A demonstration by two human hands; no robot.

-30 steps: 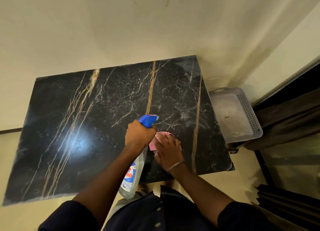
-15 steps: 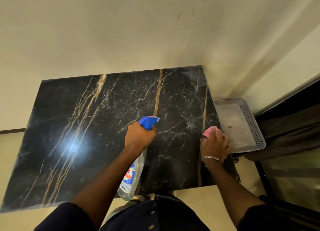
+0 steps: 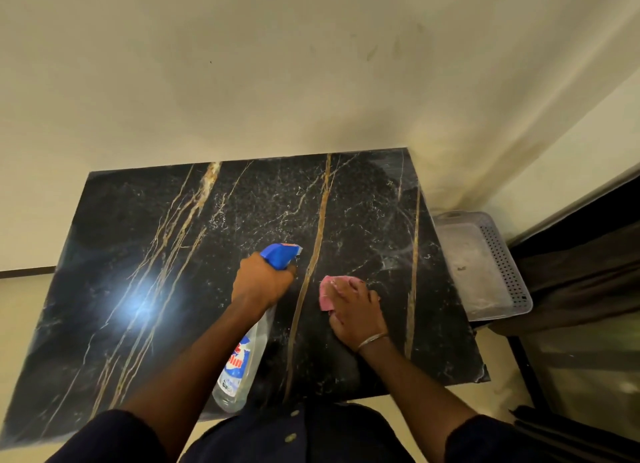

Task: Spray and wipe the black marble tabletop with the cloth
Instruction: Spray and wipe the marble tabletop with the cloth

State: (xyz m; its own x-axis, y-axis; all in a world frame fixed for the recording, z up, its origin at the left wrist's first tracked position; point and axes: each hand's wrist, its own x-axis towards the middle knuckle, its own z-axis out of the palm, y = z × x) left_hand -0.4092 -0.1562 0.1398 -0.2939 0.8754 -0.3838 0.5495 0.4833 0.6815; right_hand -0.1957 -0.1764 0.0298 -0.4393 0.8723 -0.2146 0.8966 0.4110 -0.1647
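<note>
The black marble tabletop (image 3: 242, 199) fills the lower half of the view, its long axis running left to right against a pale wall (image 3: 277, 64). It is glossy, veined in gold and white, with a bright glare spot near the left end and faint hazy streaks by the far right corner. A grey perforated basket (image 3: 502, 254) sits just beside its right edge, lower down. The spray bottle (image 3: 242, 362), clear with a blue and red label and a blue trigger head, slants across the near edge with its nozzle aimed away over the middle of the slab. The left hand (image 3: 263, 282) is wrapped round its neck. The right hand (image 3: 356, 313), with a thin bangle (image 3: 372, 339) at the wrist, lies palm down with fingers spread over the pink cloth (image 3: 325, 294), pressing it to the marble right of the centre vein and toward the near edge. The cloth is small and bunched, mostly hidden under the fingers. Most of the surface stretches away to the left of both hands, so the next stroke probably has to travel leftward along the long axis. The bottle hand is nearer that side and stands in the cloth's way.
</note>
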